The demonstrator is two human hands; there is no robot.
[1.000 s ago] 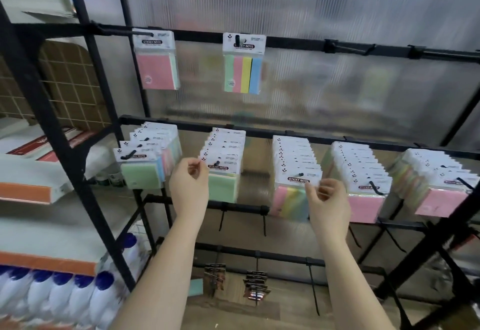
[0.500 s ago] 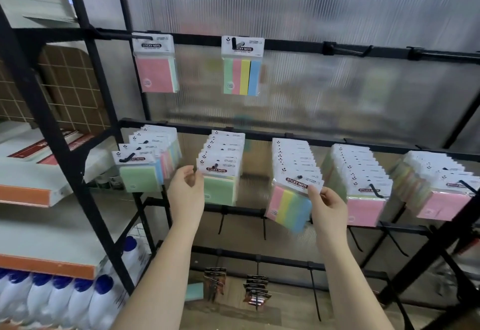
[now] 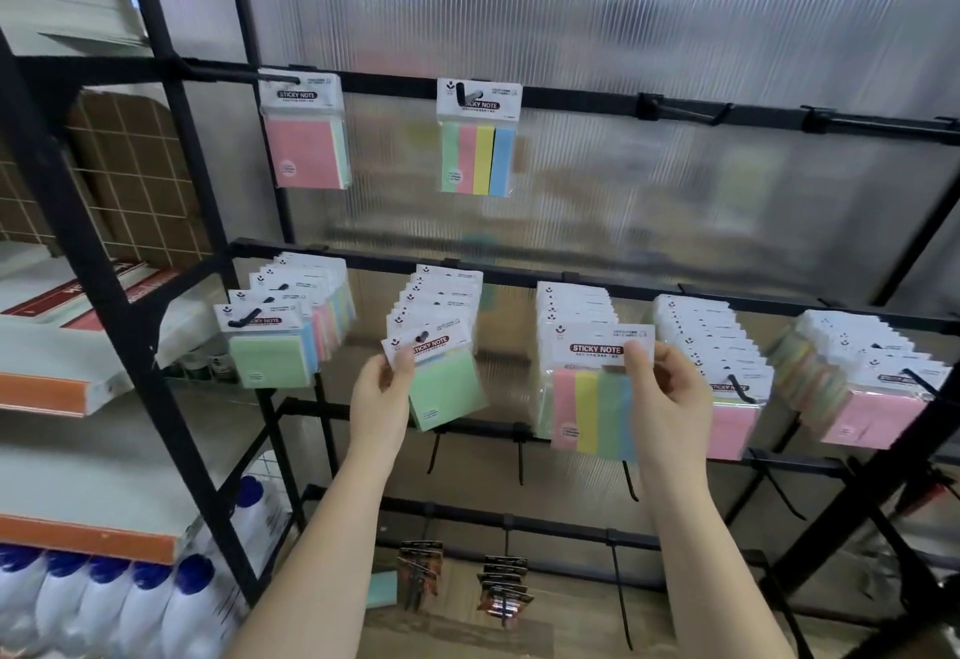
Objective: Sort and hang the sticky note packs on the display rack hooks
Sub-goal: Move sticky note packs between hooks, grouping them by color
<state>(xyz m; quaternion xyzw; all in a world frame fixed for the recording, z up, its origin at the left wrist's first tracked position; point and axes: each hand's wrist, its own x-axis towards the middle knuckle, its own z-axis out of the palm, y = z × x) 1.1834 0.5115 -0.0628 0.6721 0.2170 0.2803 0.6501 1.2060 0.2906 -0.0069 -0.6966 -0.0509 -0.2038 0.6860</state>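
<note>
My left hand (image 3: 382, 388) pinched the green pack (image 3: 441, 378) by its header, tilted on the middle rail (image 3: 519, 276) hook. My right hand (image 3: 670, 398) gripped the striped pack (image 3: 592, 398) just right, seemingly unhooked for re-sorting.

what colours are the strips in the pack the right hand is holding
Pink, yellow, green and blue strips, left to right, on the striped pack in the right hand; head view.

2 hands (image 3: 382, 393), 2 top-rail sticky note packs (image 3: 307, 131), 5 middle-rail stacks (image 3: 584, 315).
</note>
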